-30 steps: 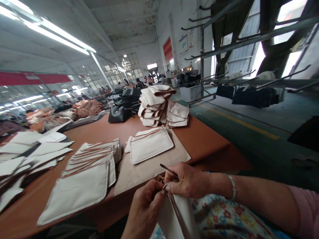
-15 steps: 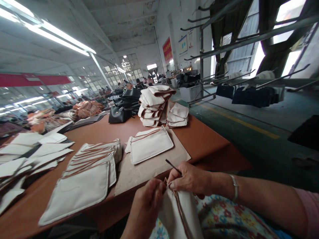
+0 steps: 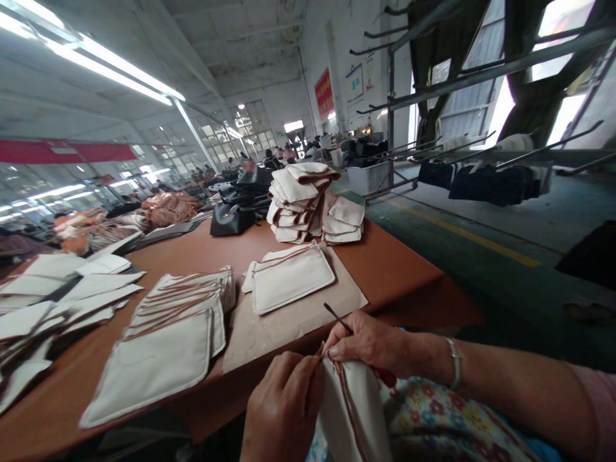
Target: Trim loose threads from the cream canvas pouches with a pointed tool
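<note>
Your left hand (image 3: 285, 399) pinches a pouch (image 3: 359, 407) by the bench's (image 3: 392, 266) near edge. Your right hand (image 3: 370, 344) grips pouch and tool (image 3: 337, 317).

The pouch (image 3: 367, 404) in the right grip (image 3: 366, 345) has smooth, matt, cloth-like panels; beyond it, the bench (image 3: 385, 256) has a smooth, low-gloss cover.

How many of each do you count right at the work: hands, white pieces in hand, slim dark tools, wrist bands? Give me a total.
Hands: 2 (left hand, right hand)
White piece in hand: 1
Slim dark tool: 1
Wrist band: 1
Total: 5
</note>
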`<state>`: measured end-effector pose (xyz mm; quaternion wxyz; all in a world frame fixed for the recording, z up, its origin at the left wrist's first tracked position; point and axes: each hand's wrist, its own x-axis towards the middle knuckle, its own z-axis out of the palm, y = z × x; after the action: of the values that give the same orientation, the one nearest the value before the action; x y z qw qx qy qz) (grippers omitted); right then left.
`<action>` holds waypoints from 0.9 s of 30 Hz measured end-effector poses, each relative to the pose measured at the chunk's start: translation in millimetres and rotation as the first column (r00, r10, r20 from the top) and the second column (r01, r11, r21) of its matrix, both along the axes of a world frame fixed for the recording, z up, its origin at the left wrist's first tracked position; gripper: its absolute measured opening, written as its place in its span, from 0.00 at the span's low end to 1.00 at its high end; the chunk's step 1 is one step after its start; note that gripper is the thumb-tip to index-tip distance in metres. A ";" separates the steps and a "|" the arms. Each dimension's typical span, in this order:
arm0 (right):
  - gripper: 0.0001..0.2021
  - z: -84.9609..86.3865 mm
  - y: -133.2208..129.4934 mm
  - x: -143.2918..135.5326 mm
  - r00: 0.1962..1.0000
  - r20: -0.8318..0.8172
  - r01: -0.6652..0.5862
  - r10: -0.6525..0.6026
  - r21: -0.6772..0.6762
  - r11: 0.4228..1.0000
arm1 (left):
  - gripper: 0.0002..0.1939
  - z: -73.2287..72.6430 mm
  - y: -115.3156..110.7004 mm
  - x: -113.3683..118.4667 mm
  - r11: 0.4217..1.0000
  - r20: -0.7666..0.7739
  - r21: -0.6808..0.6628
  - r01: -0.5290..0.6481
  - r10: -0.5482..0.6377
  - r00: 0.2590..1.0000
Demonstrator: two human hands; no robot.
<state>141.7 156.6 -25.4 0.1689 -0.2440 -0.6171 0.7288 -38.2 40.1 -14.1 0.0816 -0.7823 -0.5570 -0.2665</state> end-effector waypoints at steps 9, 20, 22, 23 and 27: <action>0.08 -2.3 -2.7 -0.6 1.000 0.004 -0.022 0.022 0.135 0.991 | 0.09 -17.5 3.8 10.5 0.992 -0.127 -0.009 -0.127 0.125 0.984; 0.07 2.2 -7.6 3.3 0.990 0.063 -0.132 0.124 0.137 0.982 | 0.10 32.7 14.1 0.0 0.819 0.458 -0.557 0.141 0.160 0.874; 0.07 6.0 -6.9 4.8 0.993 0.036 -0.113 0.111 0.058 0.992 | 0.11 34.4 15.2 -3.0 0.787 0.611 -0.552 0.275 0.158 0.776; 0.07 7.8 -6.8 5.2 0.994 0.021 -0.106 0.105 0.027 0.994 | 0.10 33.8 15.2 -4.4 0.772 0.659 -0.548 0.323 0.161 0.735; 0.07 11.8 -6.5 5.4 0.993 0.000 -0.120 0.120 -0.010 0.993 | 0.08 30.3 11.2 -8.3 0.716 0.677 -0.621 0.319 0.284 0.679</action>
<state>147.1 150.1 -13.6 0.1235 -0.2077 -0.6273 0.7404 -46.5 51.3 16.3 -0.4524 -0.5835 -0.5899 -0.3270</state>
